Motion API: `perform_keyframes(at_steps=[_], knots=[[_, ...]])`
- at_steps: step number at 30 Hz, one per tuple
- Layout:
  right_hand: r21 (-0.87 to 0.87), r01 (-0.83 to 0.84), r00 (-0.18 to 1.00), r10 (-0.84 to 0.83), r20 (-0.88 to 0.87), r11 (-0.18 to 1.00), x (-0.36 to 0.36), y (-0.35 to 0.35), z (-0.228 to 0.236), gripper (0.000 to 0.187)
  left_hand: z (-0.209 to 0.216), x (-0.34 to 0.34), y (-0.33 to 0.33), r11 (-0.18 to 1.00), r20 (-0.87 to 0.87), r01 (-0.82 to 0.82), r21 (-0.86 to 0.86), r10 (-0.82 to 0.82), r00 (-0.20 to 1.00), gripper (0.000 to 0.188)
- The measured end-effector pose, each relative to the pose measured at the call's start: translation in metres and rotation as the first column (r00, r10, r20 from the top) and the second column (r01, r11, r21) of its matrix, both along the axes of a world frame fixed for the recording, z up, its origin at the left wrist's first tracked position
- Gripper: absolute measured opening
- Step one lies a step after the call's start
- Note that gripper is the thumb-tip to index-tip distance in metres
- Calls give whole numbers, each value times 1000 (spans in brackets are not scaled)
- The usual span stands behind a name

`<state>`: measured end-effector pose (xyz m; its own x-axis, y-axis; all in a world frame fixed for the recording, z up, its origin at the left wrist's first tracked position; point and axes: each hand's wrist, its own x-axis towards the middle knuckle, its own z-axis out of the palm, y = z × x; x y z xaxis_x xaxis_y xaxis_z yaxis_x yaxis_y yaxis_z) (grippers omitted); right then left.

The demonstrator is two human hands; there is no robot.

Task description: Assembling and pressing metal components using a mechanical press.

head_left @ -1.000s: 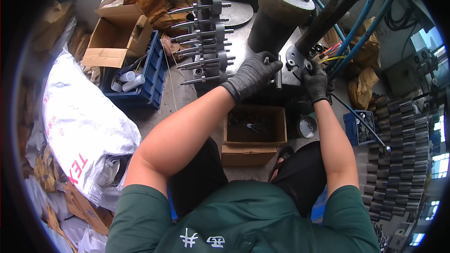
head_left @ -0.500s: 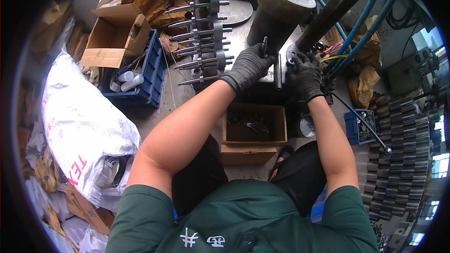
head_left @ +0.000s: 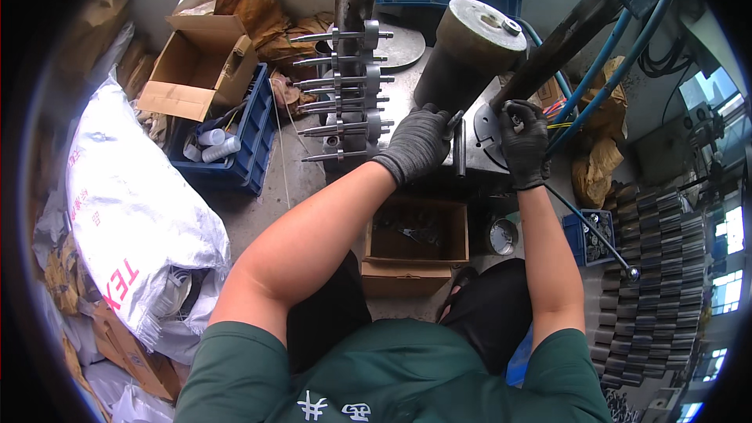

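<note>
Both my hands wear dark grey gloves. My left hand (head_left: pixel 419 141) is closed on a short metal shaft (head_left: pixel 453 124), whose end sticks up beyond the thumb and fingers, just in front of a thick steel cylinder (head_left: pixel 462 55). My right hand (head_left: pixel 523 145) is pinched around a small metal part (head_left: pixel 516 121), mostly covered by the fingers. Between the hands, a slim metal rod (head_left: pixel 460 155) lies along the bench top, beside a round plate with holes and a slot (head_left: pixel 486 133). Left of them, several shafts carrying round collars (head_left: pixel 372 82) stick out sideways in a row.
Below the bench edge stands a cardboard box (head_left: pixel 415 254) with metal bits, beside a round tin (head_left: pixel 503 236). A lever with a ball end (head_left: pixel 632 272) juts out at right. Blue hoses (head_left: pixel 599 74) hang behind my right hand. A blue crate (head_left: pixel 254 133) stands at left.
My right hand has come off the round plate, now fingers up around a small metal part. My left hand keeps the shaft, tilted more. The whole view has shifted slightly.
</note>
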<state>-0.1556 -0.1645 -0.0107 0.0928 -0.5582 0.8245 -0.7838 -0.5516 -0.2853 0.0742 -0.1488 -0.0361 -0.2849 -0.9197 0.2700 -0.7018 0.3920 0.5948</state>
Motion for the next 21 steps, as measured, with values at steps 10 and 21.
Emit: perform_keyframes(at_steps=[10, 21], knots=[[-40, 64, 995, -67, -78, 997, 22, -82, 131, 22, -5, 4, -2, 975, -147, 75, 209, -45, 988, 34], [305, 310, 935, -230, -270, 901, 41, -88, 154, 37, -4, 6, -1, 953, -167, 106, 284, -59, 984, 39]])
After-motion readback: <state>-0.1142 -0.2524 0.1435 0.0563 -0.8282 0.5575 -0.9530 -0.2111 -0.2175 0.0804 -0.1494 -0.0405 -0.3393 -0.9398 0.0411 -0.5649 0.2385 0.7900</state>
